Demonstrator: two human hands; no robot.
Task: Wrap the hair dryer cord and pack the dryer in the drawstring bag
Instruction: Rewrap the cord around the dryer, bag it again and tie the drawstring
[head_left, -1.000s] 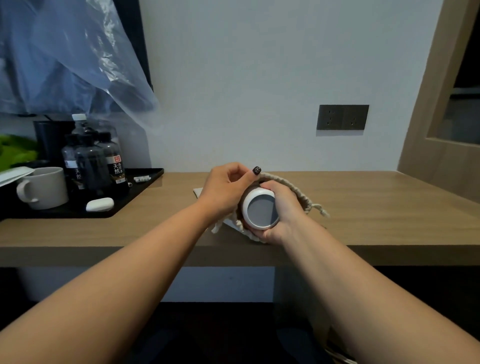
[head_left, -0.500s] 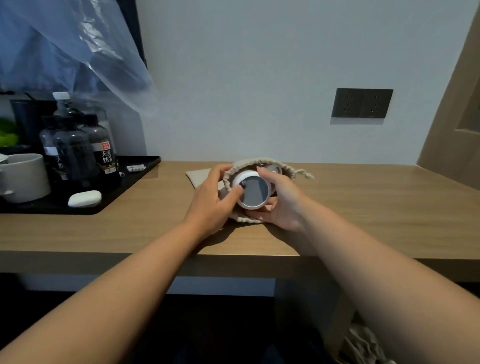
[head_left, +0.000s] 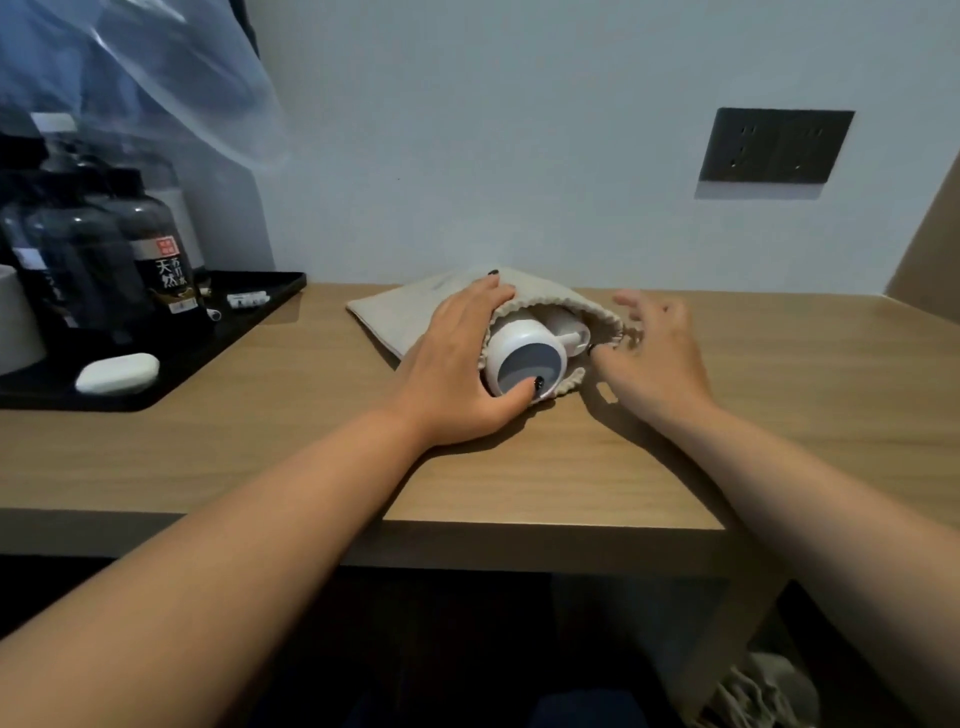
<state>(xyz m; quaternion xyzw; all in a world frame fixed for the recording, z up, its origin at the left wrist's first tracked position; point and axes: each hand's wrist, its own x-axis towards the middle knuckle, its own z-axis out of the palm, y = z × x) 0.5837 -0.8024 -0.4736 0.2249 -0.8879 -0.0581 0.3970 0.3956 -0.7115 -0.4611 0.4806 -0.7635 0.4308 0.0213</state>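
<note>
hair dryer (head_left: 527, 360) lies on its side in the mouth of the drawstring bag (head_left: 410, 312) on the counter (head_left: 779, 415), long axis running from the wall toward the person, round rear end facing out. left hand (head_left: 457, 364) cups bag and dryer, thumb on the end. right hand (head_left: 657, 353) hovers spread, holding nothing, beside the bag's gathered rim.
</note>
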